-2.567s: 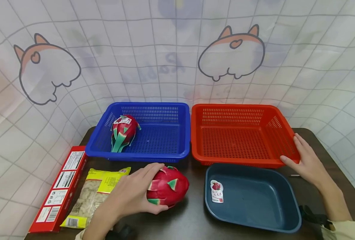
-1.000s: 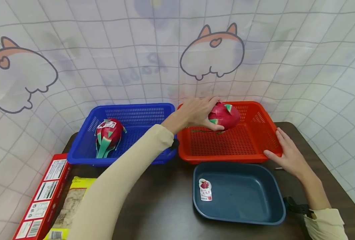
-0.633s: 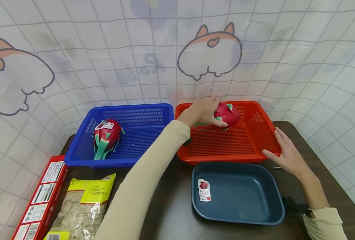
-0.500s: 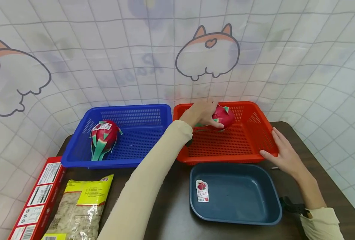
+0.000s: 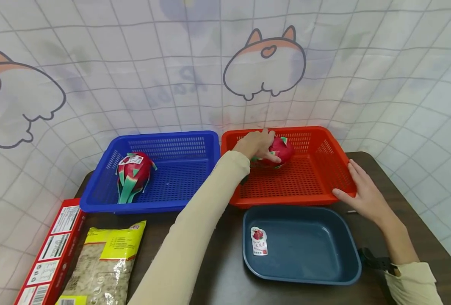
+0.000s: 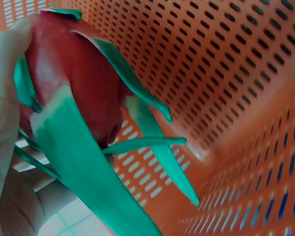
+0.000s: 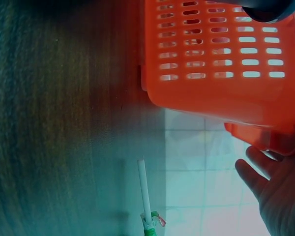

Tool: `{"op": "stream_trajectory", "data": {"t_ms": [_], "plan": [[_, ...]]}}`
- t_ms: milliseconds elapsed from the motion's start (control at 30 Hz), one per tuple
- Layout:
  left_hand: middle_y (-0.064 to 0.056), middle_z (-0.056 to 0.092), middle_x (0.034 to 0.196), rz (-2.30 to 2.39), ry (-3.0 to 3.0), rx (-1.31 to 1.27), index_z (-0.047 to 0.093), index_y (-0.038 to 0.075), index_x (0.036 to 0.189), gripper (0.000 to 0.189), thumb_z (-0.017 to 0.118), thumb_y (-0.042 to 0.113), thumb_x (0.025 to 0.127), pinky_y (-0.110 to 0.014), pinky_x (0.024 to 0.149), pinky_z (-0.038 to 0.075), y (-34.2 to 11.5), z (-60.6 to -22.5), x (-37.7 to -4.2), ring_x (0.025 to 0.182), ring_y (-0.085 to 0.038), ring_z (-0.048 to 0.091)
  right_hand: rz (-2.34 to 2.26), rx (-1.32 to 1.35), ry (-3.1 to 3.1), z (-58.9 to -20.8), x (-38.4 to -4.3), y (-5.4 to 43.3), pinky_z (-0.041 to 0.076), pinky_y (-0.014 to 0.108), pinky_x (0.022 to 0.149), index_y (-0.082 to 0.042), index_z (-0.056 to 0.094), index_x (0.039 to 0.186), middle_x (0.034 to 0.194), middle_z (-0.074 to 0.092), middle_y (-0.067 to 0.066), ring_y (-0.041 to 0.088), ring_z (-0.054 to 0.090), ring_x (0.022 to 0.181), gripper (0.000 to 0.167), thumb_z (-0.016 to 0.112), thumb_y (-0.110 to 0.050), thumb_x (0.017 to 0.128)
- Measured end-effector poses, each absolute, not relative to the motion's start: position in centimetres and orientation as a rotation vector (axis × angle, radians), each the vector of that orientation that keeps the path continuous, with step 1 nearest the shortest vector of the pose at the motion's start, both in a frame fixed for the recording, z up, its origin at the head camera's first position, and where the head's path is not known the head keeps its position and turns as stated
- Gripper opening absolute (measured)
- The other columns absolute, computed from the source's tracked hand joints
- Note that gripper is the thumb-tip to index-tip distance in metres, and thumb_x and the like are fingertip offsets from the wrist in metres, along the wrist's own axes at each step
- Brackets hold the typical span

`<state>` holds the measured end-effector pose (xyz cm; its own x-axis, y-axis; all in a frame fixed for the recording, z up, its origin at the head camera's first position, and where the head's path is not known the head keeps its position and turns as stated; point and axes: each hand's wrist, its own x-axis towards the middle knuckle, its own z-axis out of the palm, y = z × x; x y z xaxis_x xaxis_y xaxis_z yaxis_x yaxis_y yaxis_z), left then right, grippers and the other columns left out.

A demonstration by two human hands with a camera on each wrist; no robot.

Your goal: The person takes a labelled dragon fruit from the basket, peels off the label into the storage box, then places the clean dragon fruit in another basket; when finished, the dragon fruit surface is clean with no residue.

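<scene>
My left hand (image 5: 256,143) grips a red dragon fruit (image 5: 282,151) with green leaf tips, low inside the red plastic basket (image 5: 286,201). In the left wrist view, fingers lie along one side of the dragon fruit (image 6: 73,64), and its long green leaves reach toward the perforated basket wall (image 6: 221,64). At the basket's front right corner rests my right hand (image 5: 368,197), fingers extended along the outer side and thumb near the front rim. Another dragon fruit (image 5: 134,171), bearing a white label, lies in the blue basket (image 5: 149,207) to the left.
A dark blue tub (image 5: 301,250) with a fruit sticker stands before the red basket. On the left lie a yellow-topped bag (image 5: 107,258) and a long red box (image 5: 53,250). A thin white stick (image 7: 144,189) lies near my right hand. A patterned cloth (image 5: 164,63) hangs behind.
My left hand has carried the dragon fruit from the table beside the yellow bag into the red basket and lowered it there. My right hand has stayed at the basket corner.
</scene>
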<state>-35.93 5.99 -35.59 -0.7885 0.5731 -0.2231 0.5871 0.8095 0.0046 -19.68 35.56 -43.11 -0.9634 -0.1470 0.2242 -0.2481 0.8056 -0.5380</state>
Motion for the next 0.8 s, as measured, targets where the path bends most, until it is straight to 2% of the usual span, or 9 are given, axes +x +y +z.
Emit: {"op": "stream_trajectory", "data": {"t_ms": [133,333,400,533,667,800], "plan": [[-0.007,0.047,0.138,-0.074,2.781,0.836,0.033,0.015,0.144,0.086,0.061,0.067,0.081,-0.035,0.098,0.052,6.4,-36.2,-35.8,0.111,-0.021,0.055,0.872,0.315,-2.816,-43.1,-19.7,35.7,0.038,0.075,0.091,-0.001,0.013,0.154,0.161,0.012,0.023,0.053,0.028,0.133,0.091,0.066,-0.034,0.088],[-0.009,0.034,0.153,-0.048,2.755,0.698,0.022,0.015,0.152,0.093,0.060,0.065,0.083,-0.037,0.104,0.048,7.1,-37.1,-35.0,0.123,-0.024,0.052,0.872,0.305,-2.821,-43.3,-19.8,35.5,0.038,0.074,0.091,-0.001,0.013,0.154,0.161,0.012,0.023,0.052,0.027,0.134,0.091,0.066,-0.035,0.088],[-0.009,0.031,0.155,-0.083,2.764,0.672,0.020,0.015,0.153,0.095,0.058,0.066,0.083,-0.035,0.102,0.049,7.4,-37.1,-34.6,0.122,-0.023,0.053,0.871,0.301,-2.824,-43.3,-19.8,35.4,0.038,0.074,0.092,-0.002,0.013,0.154,0.161,0.012,0.022,0.052,0.027,0.134,0.091,0.065,-0.036,0.088],[-0.009,0.035,0.153,-0.183,2.799,0.687,0.020,0.013,0.153,0.095,0.056,0.068,0.084,-0.029,0.095,0.053,8.0,-36.9,-33.8,0.113,-0.019,0.059,0.864,0.292,-2.823,-43.4,-19.7,35.5,0.039,0.074,0.092,-0.001,0.013,0.154,0.161,0.013,0.023,0.051,0.027,0.133,0.092,0.065,-0.036,0.088],[-0.009,0.032,0.155,-0.199,2.787,0.687,0.018,0.012,0.154,0.096,0.055,0.067,0.085,-0.028,0.095,0.053,8.3,-36.6,-33.5,0.115,-0.018,0.057,0.858,0.284,-2.826,-43.3,-19.5,35.7,0.039,0.073,0.091,-0.001,0.013,0.154,0.161,0.013,0.023,0.052,0.027,0.134,0.092,0.066,-0.036,0.088],[-0.006,0.018,0.162,-0.057,2.716,0.601,0.007,0.014,0.156,0.102,0.047,0.074,0.084,-0.031,0.098,0.051,8.3,-36.2,-33.4,0.126,-0.021,0.053,0.861,0.295,-2.820,-43.2,-19.5,35.7,0.041,0.072,0.090,-0.001,0.014,0.154,0.161,0.013,0.023,0.051,0.028,0.133,0.091,0.066,-0.036,0.088]]}}
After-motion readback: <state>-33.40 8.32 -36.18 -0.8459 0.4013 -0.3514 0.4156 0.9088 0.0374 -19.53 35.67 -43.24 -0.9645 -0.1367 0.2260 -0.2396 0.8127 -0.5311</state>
